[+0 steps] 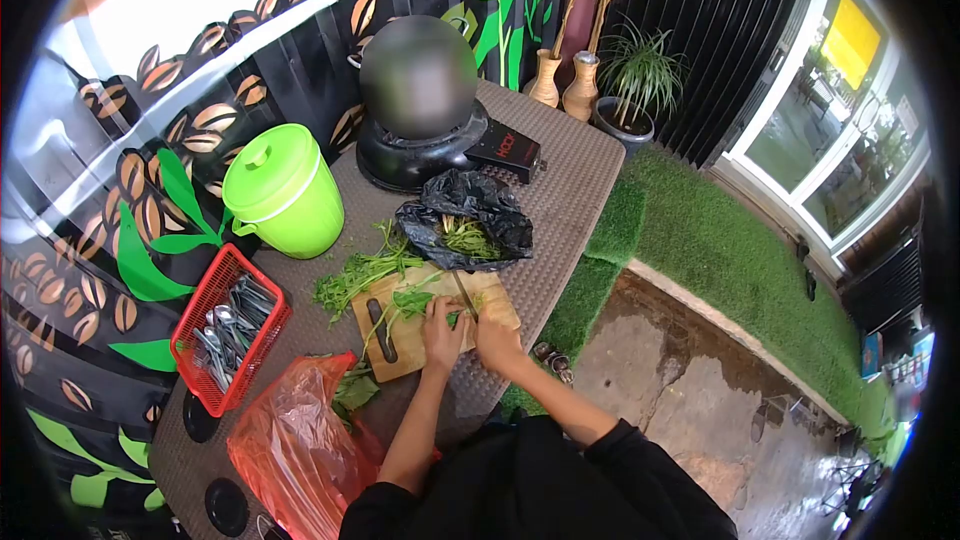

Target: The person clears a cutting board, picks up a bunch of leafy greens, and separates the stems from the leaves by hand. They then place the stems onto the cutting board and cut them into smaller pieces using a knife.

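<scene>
A wooden cutting board (407,360) lies at the front edge of the table. My left hand (443,334) is closed over leafy green herbs (408,302) and presses them on the board. Just to its right, my right hand (497,344) is wrapped around the handle of a knife (464,292), its blade pointing away from me. More green stems (352,282) spread past the board's far left edge. Behind the board, an open black plastic bag (478,202) holds further greens with pale stems. The fingertips of my left hand are partly hidden in the leaves.
A lime-green lidded bucket (285,195) and a red basket of spoons and forks (232,330) stand on the left. An orange plastic bag (300,440) lies nearest me. At the back sits a black stove (405,162) with a blurred round object on top.
</scene>
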